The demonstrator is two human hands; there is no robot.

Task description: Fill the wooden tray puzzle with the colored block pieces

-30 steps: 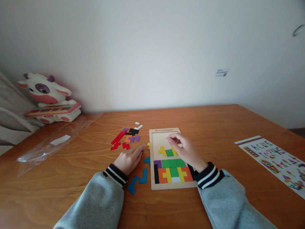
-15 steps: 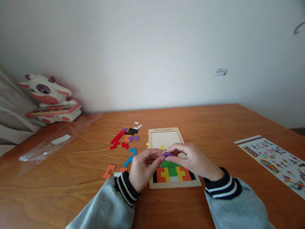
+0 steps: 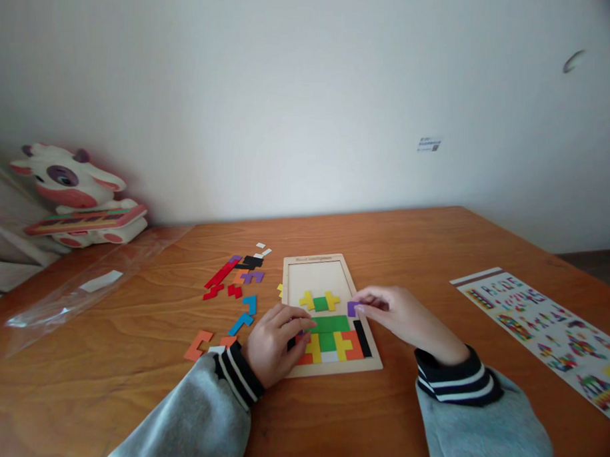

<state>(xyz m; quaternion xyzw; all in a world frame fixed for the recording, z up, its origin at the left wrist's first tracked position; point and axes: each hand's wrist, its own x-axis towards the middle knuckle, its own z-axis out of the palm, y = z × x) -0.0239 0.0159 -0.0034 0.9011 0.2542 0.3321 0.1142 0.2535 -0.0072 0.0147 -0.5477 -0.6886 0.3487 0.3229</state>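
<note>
Between the thumb and fingers of my right hand (image 3: 393, 313) is a purple piece (image 3: 353, 309), held over the right side of the wooden tray (image 3: 332, 372). My left hand (image 3: 280, 341) rests over the tray's lower left part, thumb and fingers bent close together; what is at its fingertips is mostly hidden. Inside the tray, green pieces (image 3: 330, 324), yellow pieces (image 3: 340, 346), an orange piece (image 3: 352, 345) and a black strip (image 3: 362, 339) lie fitted together in the lower half. Above them sit two yellow pieces with a green square (image 3: 321, 304) between.
Loose red (image 3: 222, 273), blue (image 3: 241, 323), orange (image 3: 197, 345), purple, black and white pieces lie left of the tray. A clear plastic bag (image 3: 72, 300) and a cow toy with a keyboard (image 3: 85, 214) are at the far left. A printed pattern sheet (image 3: 541, 330) lies at the right.
My hands have moved apart. The right one has carried the purple piece to the tray's right side; the left has lowered over its lower left. The whole view has shifted slightly.
</note>
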